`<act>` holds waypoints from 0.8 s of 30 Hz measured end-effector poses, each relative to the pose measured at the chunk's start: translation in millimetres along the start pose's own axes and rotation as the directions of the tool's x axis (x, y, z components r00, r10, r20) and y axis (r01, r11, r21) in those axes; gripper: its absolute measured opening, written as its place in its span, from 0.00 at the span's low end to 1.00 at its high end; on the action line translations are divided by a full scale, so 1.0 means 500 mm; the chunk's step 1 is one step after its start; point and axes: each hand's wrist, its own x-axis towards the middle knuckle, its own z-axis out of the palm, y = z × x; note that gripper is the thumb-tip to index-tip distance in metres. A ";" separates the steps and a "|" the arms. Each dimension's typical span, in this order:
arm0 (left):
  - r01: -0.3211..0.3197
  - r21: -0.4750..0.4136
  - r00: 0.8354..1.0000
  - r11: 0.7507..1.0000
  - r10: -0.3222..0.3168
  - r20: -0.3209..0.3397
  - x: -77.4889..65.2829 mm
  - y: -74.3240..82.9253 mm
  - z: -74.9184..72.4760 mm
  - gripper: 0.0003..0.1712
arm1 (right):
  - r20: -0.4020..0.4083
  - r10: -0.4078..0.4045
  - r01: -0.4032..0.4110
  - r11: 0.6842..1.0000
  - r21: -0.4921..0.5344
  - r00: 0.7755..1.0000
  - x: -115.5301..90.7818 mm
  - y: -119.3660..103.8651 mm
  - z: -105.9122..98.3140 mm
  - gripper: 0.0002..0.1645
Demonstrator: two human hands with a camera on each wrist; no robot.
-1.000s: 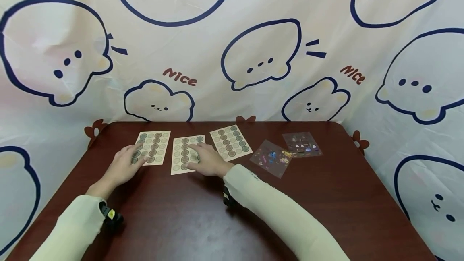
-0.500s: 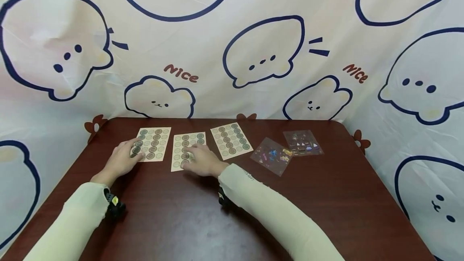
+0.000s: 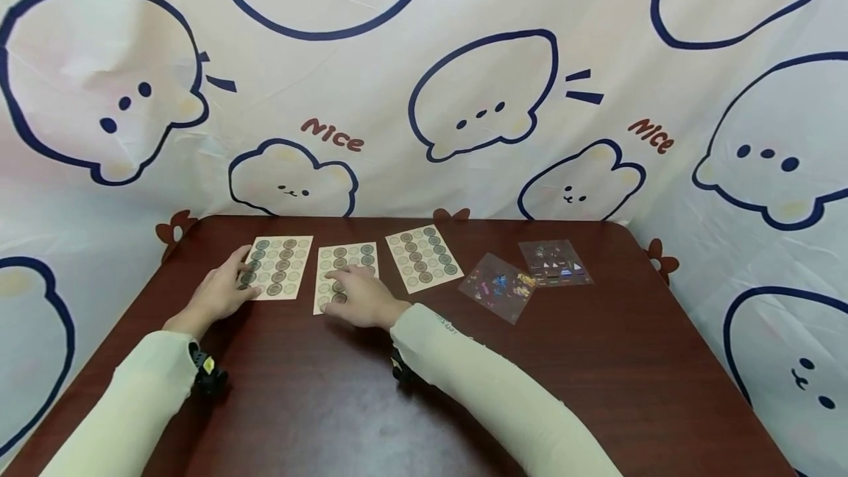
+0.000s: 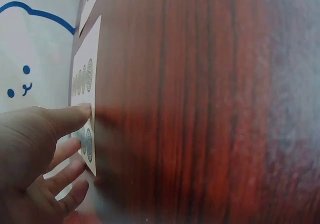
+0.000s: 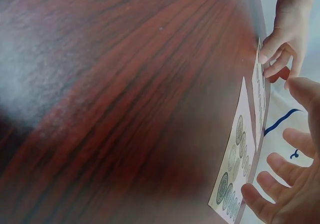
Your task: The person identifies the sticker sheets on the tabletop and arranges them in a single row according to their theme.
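My left hand (image 3: 218,293) lies at the left edge of a cream sticker sheet (image 3: 285,282) printed with round grey-green and brown designs. In the left wrist view its thumb (image 4: 75,118) touches that sheet, and the other fingers are loosely spread along the edge. My right hand (image 3: 364,300) reaches over a second, similar sheet (image 3: 327,260) in the middle and covers its lower right part. Seen from the right wrist, the fingers (image 5: 280,166) are apart and slightly bent, with nothing pinched between them; whether the fingertips touch the sheet is unclear.
A third round-sticker sheet (image 3: 424,260) lies tilted to the right of the middle one. Farther right are two clear sticker sheets (image 3: 497,289) (image 3: 556,263) with small colourful shapes, their edges meeting. The dark wooden table (image 3: 530,359) ends at a printed cloth (image 3: 371,79).
My right hand has slid a little to the left across the middle sheet. The left hand has drawn slightly left, uncovering more of the left sheet. The sheets lie where they were.
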 end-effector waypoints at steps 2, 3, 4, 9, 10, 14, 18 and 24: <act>0.004 0.000 1.000 1.000 -0.004 -0.004 -0.001 -0.003 -0.002 0.51 | -0.001 -0.001 0.001 1.000 -0.015 1.000 0.003 -0.001 0.003 0.36; 0.006 -0.001 1.000 1.000 -0.006 0.000 -0.001 -0.004 -0.003 0.51 | -0.001 -0.001 0.001 1.000 -0.019 1.000 0.004 -0.001 0.003 0.36; 0.004 0.003 1.000 1.000 -0.004 0.006 -0.001 -0.004 -0.004 0.51 | -0.003 0.001 -0.001 1.000 -0.021 1.000 0.004 -0.001 0.004 0.36; 0.001 0.008 0.998 1.000 -0.002 0.068 -0.008 -0.002 -0.009 0.48 | -0.003 0.005 -0.005 0.999 -0.041 1.000 0.002 0.000 0.012 0.37; 0.002 0.012 0.997 1.000 -0.003 0.082 -0.009 -0.001 -0.012 0.48 | -0.005 0.004 -0.004 0.999 -0.049 1.000 0.001 0.001 0.014 0.37; -0.005 0.038 0.991 0.999 0.000 0.132 -0.022 -0.002 -0.021 0.48 | 0.001 -0.014 0.014 0.996 -0.092 1.000 -0.001 0.002 0.025 0.38; -0.038 0.062 0.986 0.997 0.027 0.162 -0.040 -0.007 -0.025 0.47 | 0.016 -0.013 0.015 0.991 -0.132 1.000 -0.002 -0.004 0.028 0.38; -0.104 0.071 0.986 0.992 0.093 0.140 -0.052 -0.010 -0.019 0.45 | 0.016 -0.006 0.009 0.984 -0.176 1.000 0.003 -0.008 0.025 0.38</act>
